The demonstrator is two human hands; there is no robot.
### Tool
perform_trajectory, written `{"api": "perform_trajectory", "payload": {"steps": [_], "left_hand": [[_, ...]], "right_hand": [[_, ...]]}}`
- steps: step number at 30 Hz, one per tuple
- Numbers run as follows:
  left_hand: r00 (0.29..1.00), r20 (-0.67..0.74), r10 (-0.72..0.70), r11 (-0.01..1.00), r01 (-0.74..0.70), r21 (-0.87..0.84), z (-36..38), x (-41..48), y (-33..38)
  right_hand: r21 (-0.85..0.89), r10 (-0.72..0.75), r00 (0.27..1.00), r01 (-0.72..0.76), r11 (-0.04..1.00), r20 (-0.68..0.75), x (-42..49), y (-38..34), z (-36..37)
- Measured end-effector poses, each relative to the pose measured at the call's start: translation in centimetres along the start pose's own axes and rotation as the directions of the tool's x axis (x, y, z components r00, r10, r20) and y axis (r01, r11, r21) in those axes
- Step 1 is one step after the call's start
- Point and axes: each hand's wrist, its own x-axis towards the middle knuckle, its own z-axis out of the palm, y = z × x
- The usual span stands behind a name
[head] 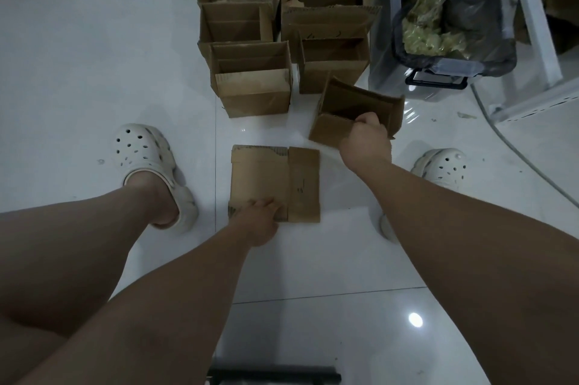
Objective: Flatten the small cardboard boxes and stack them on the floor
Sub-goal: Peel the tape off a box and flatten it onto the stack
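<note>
My left hand point(260, 216) lies on the near edge of the flattened box point(266, 176). Its fingers are bent over this edge and hold the cardboard, but I cannot see if my thumb goes under it. The flattened box lies flat on the white floor point(94, 77) between my two feet, with one narrower panel along its right side. My right hand point(366, 139) is more far from me and to the right. It grips the near wall of an open box point(351, 102), with the fingers curled over the rim and into the inside. This open box is turned at an angle and seems tilted; I cannot tell if its bottom touches the floor. Behind it and to the left, more open boxes point(253, 84) stand upright in two rows that go away from me, close one behind another. To the right of the rows there is a clear plastic bin point(391, 71) with a dark bag and something yellowish inside. I wear white clogs: the left clog point(147, 159) is left of the flattened box, and the right clog point(445, 165) is just beside my right forearm. A grey cable point(513, 149) runs over the floor on the right.
</note>
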Motion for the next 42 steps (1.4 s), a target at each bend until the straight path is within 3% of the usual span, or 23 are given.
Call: {"api": "perform_trajectory", "payload": {"steps": [5, 7, 11, 13, 14, 16, 17, 21, 23, 28, 30, 34, 42], "left_hand": [[0.996, -0.082, -0.018, 0.983, 0.003, -0.181, -0.3, 0.3, 0.9], [0.992, -0.086, -0.09, 0.916, 0.049, -0.397, -0.6, 0.4, 1.2], [0.953, 0.037, -0.302, 0.514, 0.195, -0.835, -2.2, 0.3, 1.3], [0.931, 0.073, -0.357, 0.292, 0.185, -0.938, -3.1, 0.4, 1.0], [0.918, 0.111, -0.381, 0.135, 0.174, -0.976, -3.6, 0.4, 0.9], [0.911, 0.175, -0.372, -0.19, 0.11, -0.976, -4.6, 0.2, 0.6], [0.922, 0.171, -0.349, -0.3, 0.063, -0.952, -5.0, 0.2, 0.4], [0.989, -0.063, -0.132, -0.529, -0.124, -0.84, -7.2, -0.1, 0.7], [0.99, -0.133, -0.055, -0.483, -0.143, -0.864, -8.9, -0.7, 1.3], [0.97, -0.235, 0.062, -0.195, -0.219, -0.956, -11.5, -1.4, 1.6], [0.972, -0.217, 0.086, -0.128, -0.205, -0.97, -11.9, -1.6, 1.3], [0.983, -0.128, 0.133, -0.049, -0.123, -0.991, -12.3, -2.1, 1.4], [0.988, -0.031, 0.15, 0.285, -0.073, -0.956, -12.2, -2.3, 2.2]], "right_hand": [[0.097, 0.126, 0.955, -0.104, 0.99, -0.268, -1.4, -0.4, -0.6], [0.192, 0.141, 0.948, -0.088, 0.977, -0.284, -1.8, -0.5, -1.1], [0.481, 0.1, 0.987, -0.026, 0.876, -0.128, -1.9, -1.0, -2.2], [0.71, 0.124, 0.992, -0.097, 0.698, 0.014, -1.9, -1.5, -2.9], [0.789, 0.147, 0.986, -0.148, 0.596, 0.075, -1.9, -1.6, -3.2], [0.87, 0.23, 0.96, -0.247, 0.425, 0.16, -1.6, -1.4, -3.7], [0.882, 0.278, 0.94, -0.296, 0.367, 0.199, -1.5, -1.1, -3.8], [0.877, 0.342, 0.891, -0.398, 0.268, 0.3, -1.5, 0.2, -3.2], [0.867, 0.368, 0.869, -0.434, 0.247, 0.33, -1.7, 0.6, -2.6], [0.866, 0.358, 0.86, -0.454, 0.208, 0.364, -1.8, 1.8, -1.7], [0.846, 0.325, 0.868, -0.464, 0.264, 0.375, -1.8, 2.2, -1.7], [0.745, 0.223, 0.883, -0.468, 0.475, 0.413, -1.9, 2.6, -1.4], [0.618, 0.056, 0.823, -0.467, 0.632, 0.565, -3.2, 1.9, -0.7]]}}
